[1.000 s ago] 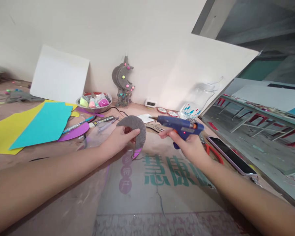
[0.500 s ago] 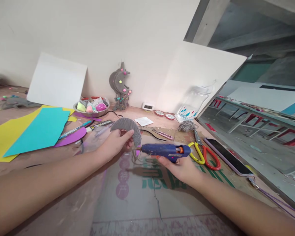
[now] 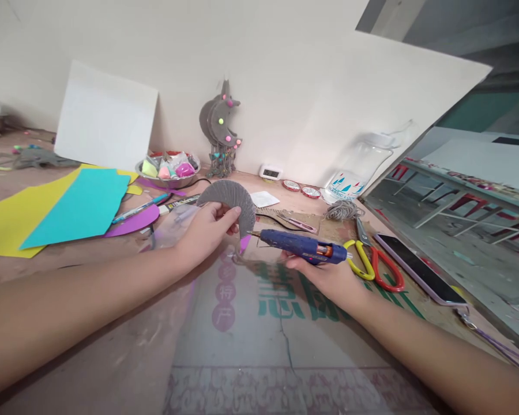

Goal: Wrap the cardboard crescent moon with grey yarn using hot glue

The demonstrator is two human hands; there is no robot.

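Note:
My left hand (image 3: 214,227) pinches a crescent wrapped in grey yarn (image 3: 229,196), its curve upward and one tip pointing down at the right. A small purple piece (image 3: 245,242) shows just under that tip. In my right hand (image 3: 328,279) is a blue hot glue gun (image 3: 300,245), a glue stick showing orange-lit in its slot. The nozzle points left and is at or very near the crescent's lower tip; whether they touch I cannot tell. A loose strand of yarn (image 3: 246,262) hangs below the nozzle.
Scissors (image 3: 378,262), a phone (image 3: 419,268) and a yarn ball (image 3: 342,210) lie at right. Behind stand a clear bottle (image 3: 357,167), a small clock (image 3: 270,172) and a decorated grey moon (image 3: 220,124). Coloured sheets (image 3: 80,207) and a clay bowl (image 3: 168,180) lie left.
The view has tilted down and shifted left, so things sit higher and further right. The glue gun's nozzle now slants slightly upward to the crescent's tip. Both hands keep their holds.

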